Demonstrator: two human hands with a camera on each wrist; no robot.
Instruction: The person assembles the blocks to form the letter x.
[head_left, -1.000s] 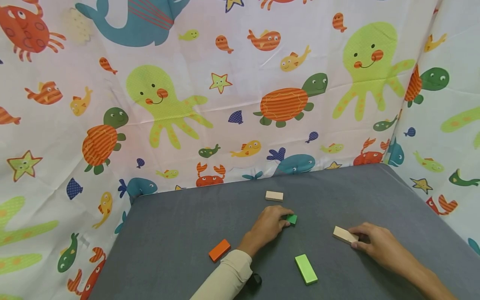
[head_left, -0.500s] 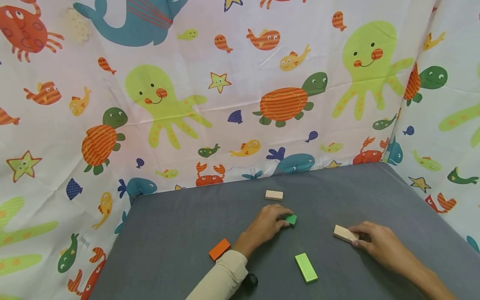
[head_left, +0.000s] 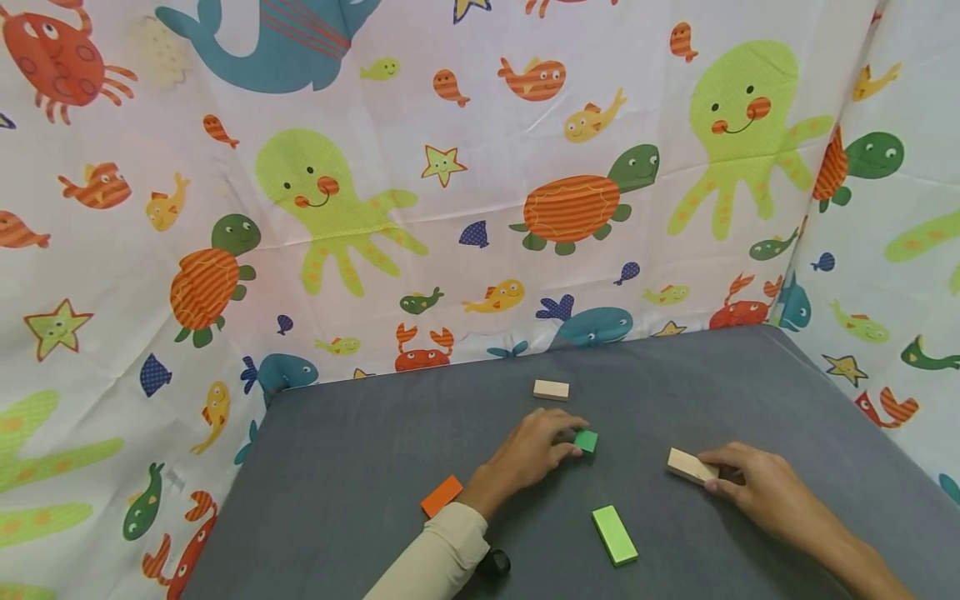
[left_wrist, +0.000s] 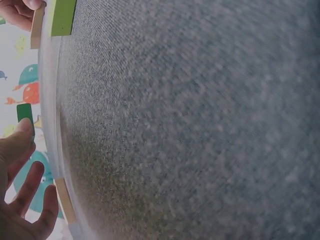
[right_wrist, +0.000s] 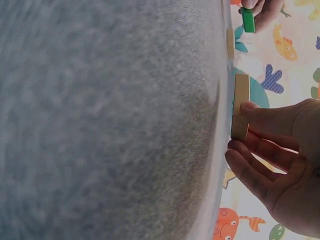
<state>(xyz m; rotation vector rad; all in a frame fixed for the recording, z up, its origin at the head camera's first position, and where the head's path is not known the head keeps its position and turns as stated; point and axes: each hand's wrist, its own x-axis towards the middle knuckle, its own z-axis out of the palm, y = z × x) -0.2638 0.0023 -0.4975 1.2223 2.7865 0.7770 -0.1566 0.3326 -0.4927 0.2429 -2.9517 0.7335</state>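
Observation:
My left hand (head_left: 528, 450) pinches one end of a small dark green block (head_left: 587, 442) between thumb and fingertip, near the middle of the grey table. In the left wrist view the thumb lies over that green block (left_wrist: 25, 116), the other fingers spread apart from it. On the right, my right hand (head_left: 761, 487) pinches a plain wooden block (head_left: 690, 466) by its near end. The right wrist view has this wooden block (right_wrist: 240, 102) between thumb and fingers, its upper part jutting past the thumb.
A second wooden block (head_left: 551, 390) lies behind the left hand. Toward the front rests a lime green block (head_left: 615, 535). Beside the left wrist is an orange block (head_left: 441, 497). A curtain (head_left: 465, 208) printed with sea animals borders the table (head_left: 337, 467) at back and sides.
The left wrist and sleeve have drawn slightly left and toward the front. A little more of the green block shows past the fingertips. The right hand keeps its place with the wooden block.

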